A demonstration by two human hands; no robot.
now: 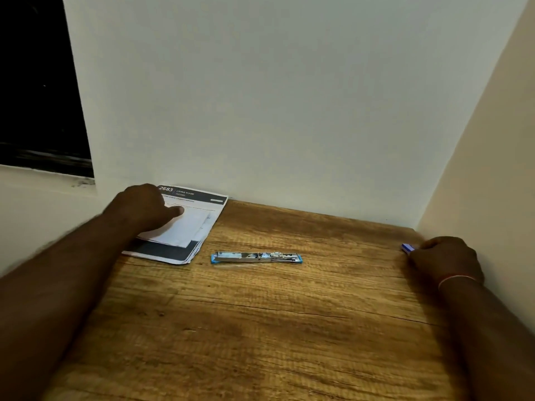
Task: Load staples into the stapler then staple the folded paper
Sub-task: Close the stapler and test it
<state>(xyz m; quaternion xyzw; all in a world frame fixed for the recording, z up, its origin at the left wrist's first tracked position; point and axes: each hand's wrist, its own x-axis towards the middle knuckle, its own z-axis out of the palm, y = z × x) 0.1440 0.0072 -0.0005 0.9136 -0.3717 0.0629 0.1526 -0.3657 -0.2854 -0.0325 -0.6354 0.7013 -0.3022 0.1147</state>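
Observation:
A blue and silver stapler (256, 257) lies opened out flat near the middle of the wooden table (260, 328). At the far left, against the wall, a folded paper (191, 224) lies on a printed booklet. My left hand (144, 206) rests on that paper with its thumb pressing down on it. Over at the table's right edge my right hand (445, 259) has its fingers curled round a small blue staple box (407, 248), of which only one end shows.
A white wall (289, 111) runs along the table's far edge, and a beige wall (498, 169) stands close on the right. A dark window (37, 82) with a sill is at the upper left.

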